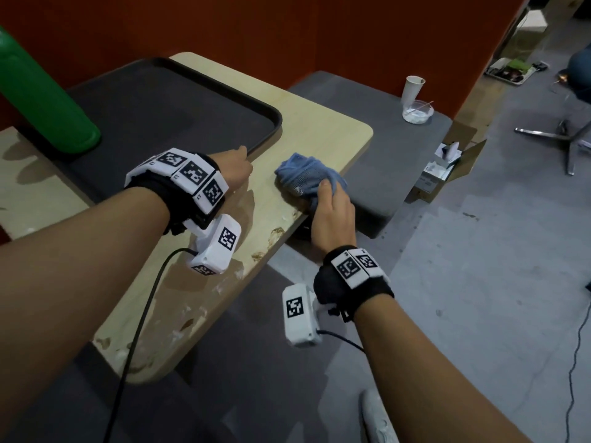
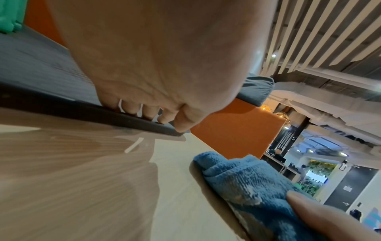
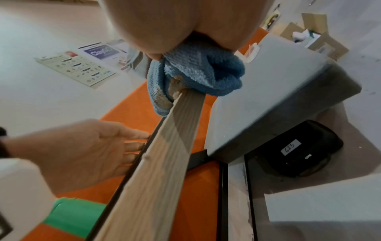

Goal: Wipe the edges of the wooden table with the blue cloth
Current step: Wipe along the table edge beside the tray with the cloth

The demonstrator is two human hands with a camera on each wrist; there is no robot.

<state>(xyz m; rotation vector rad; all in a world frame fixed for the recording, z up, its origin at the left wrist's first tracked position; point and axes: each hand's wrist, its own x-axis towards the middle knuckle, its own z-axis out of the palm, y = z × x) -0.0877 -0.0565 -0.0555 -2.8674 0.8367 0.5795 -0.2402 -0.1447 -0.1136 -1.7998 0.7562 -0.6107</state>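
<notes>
the right hand [image 1: 332,215] grips the bunched blue cloth [image 1: 300,175], fingers and thumb curled round it, and presses it over the near edge of the wooden table [image 1: 319,135]; in the right wrist view the cloth wraps over that edge. the left hand [image 1: 235,169] lies fairly flat, its straight fingers [image 2: 148,111] resting on the rim of the black tray [image 1: 160,116] on the table, holding nothing. brown and white smears mark the table's edge nearer the person. a green bottle [image 1: 41,100] stands on the tray. a paper cup [image 1: 412,89] sits on the grey seat [image 1: 367,123] beyond.
</notes>
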